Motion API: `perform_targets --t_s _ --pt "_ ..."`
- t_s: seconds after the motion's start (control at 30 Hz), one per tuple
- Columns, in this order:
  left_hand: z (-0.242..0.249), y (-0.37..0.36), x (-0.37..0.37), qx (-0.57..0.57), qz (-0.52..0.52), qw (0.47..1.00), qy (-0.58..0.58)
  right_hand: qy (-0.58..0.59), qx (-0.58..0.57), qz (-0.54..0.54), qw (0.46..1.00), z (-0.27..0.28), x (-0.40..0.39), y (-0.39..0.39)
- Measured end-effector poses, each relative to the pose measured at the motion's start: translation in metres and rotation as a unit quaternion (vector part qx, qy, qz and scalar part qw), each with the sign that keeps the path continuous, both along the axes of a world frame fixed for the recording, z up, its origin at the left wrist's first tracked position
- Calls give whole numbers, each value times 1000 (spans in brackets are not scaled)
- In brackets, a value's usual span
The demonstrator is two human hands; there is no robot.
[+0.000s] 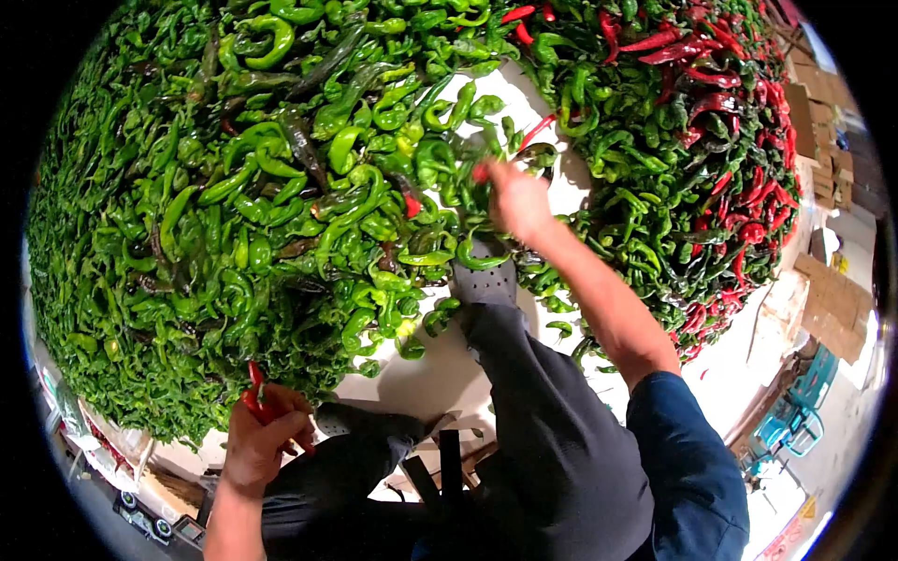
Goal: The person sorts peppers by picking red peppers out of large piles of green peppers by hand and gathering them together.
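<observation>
Head view: left hand point(260, 443) clasped red peppers point(266, 409); right hand point(520, 200) — blurred, opening and hold unclear — lay nearer, below the diagonal loose pepper point(537, 132), upper centre.

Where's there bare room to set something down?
Bare white floor lies between curved green peppers and the left foot's dark perforated shoe; another white patch lies beside the right hand, amid peppers. Crowded: green peppers leftward, glossy red peppers rightward.
</observation>
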State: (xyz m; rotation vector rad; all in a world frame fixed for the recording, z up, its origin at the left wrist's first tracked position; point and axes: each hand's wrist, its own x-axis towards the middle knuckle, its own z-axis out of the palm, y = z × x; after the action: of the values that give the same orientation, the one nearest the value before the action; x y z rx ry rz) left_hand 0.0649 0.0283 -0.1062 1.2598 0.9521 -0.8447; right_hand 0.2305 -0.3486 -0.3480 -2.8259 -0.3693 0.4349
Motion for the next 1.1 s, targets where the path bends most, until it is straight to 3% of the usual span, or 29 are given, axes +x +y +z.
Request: perform_targets --t_s 0.03,0.07,0.13,0.2,0.23,0.27,0.3,0.33,0.37,0.4,0.47,0.63,0.73,0.77,0.8,0.83,0.9,0.97,1.1 --pt "-5 1 -5 0 22 999 -28 69 42 67 994 16 -15 -3" --pt "-7 0 -6 -1 35 999 -35 54 85 92 991 23 -28 -4" --pt "-8 0 -8 3 63 997 -48 134 105 183 968 46 -29 -15" --pt "-7 -1 -4 -9 49 998 -39 186 187 148 953 63 -14 -32" --pt "-9 0 -4 -28 47 998 -43 191 165 95 963 63 -2 -40" --pt "-10 1 -5 -47 46 997 -45 174 70 34 982 72 16 -43" --pt "-11 -2 -3 -54 61 995 -49 45 -24 38 998 42 33 -61" --pt "-12 -4 1 -56 79 994 -51 -91 -17 24 995 23 51 -70" --pt "-16 -1 -1 -47 82 995 -29 -121 -76 41 989 8 72 -80" --pt "-19 -1 2 -75 100 991 -42 -53 -143 34 988 -7 89 -84" --pt "-26 2 9 -98 105 987 -72 -83 -111 116 984 -30 104 -91" --pt "-39 5 22 -102 141 981 -88 -36 -77 111 990 -5 109 -78" --pt "-51 2 20 -73 125 987 -74 19 80 -69 994 27 92 -74" --pt "-56 3 17 -74 116 988 -72 50 205 -160 964 42 83 -68" --pt "-62 2 17 -77 104 989 -69 77 380 -197 900 37 76 -74" --pt "-70 -1 17 -83 94 989 -75 96 442 -222 864 65 66 -57" --pt "-81 -14 24 -85 81 990 -80 208 473 -307 799 89 55 -47" --pt "-93 -26 35 -95 63 990 -83 249 638 -321 654 79 47 -32" --pt "-122 -57 62 -115 59 984 -121 312 692 -337 557 62 34 -14"
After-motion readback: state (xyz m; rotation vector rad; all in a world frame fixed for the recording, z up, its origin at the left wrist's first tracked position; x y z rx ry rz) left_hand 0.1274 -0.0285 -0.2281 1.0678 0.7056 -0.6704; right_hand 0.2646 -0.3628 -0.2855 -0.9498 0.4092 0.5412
